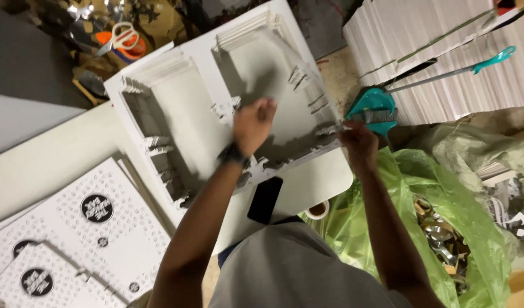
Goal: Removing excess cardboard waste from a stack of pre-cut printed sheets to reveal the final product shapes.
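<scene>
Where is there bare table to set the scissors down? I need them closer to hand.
Bare table shows left of the die-cut white sheet, above the printed sheets. A smaller patch lies between the black phone and the tape roll. Around the scissors it is cluttered.

left hand [252, 124] — motion-blurred | black phone [265, 199] — partly under arm | scissors [120, 37] — blurred

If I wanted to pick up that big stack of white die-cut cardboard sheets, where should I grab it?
Probably by the plain outer edges of the cardboard stack, one hand on each side, coming from the near side. The right hand already pinches its right corner, while the left hand rests on the middle. The cut-out windows have ragged, loose tabs that would likely tear or bend.
</scene>
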